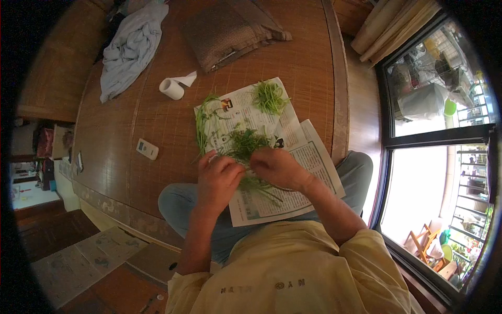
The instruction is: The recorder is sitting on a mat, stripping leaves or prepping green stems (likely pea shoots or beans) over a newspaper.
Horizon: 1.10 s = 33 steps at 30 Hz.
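My left hand (218, 179) is closed, its fingers curled at the near left side of a heap of leafy greens (247, 144). Facing it, my right hand (280, 166) has its fingertips pinched together. Both hands appear to grip thin green stems between them, though the fingers hide most of what they hold. More loose stems (264, 191) lie below the hands. All this rests on spread newspaper sheets (298, 137). Along the paper's left edge lies a bunch of long greens (204, 123), and at its far right sits a small pile of trimmed light green stems (270, 98).
A toilet roll (172, 89) and a white remote control (147, 149) lie on the brown mat (157, 123), left of the paper. Farther off are a brown woven cushion (230, 32) and a crumpled pale cloth (133, 47). A window (387, 137) stands at the right.
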### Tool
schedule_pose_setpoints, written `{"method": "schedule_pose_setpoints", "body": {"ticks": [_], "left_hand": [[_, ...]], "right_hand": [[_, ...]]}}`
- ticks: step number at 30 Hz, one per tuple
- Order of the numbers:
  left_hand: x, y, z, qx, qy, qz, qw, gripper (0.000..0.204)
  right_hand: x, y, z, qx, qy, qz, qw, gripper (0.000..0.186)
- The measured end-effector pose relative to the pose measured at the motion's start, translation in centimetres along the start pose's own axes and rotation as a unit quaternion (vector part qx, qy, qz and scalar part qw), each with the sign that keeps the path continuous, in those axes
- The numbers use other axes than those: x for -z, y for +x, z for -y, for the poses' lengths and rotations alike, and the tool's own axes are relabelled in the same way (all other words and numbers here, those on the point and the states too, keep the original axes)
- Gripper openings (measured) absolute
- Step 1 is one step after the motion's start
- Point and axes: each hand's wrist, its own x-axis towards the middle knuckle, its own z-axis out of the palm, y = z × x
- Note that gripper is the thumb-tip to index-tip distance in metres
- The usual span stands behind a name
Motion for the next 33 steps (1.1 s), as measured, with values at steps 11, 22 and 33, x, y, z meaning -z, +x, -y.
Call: {"method": "schedule_pose_setpoints", "body": {"ticks": [11,22,33], "left_hand": [[-0.6,-0.1,-0.9,-0.001,0.081,-0.033,0.996,0.011],[-1.6,-0.9,-1.2,0.093,0.016,-0.041,0.995,0.013],[-2.3,-1.0,-1.0,0.179,-0.105,-0.023,0.978,0.009]], "right_hand": [[-1.1,-0.1,0.0,-0.03,-0.034,-0.044,0.998,0.009],[-2.4,-0.4,0.2,0.021,-0.019,-0.128,0.991,0.006],[-2.4,-0.5,0.8,0.018,0.044,-0.13,0.99,0.012]]}}
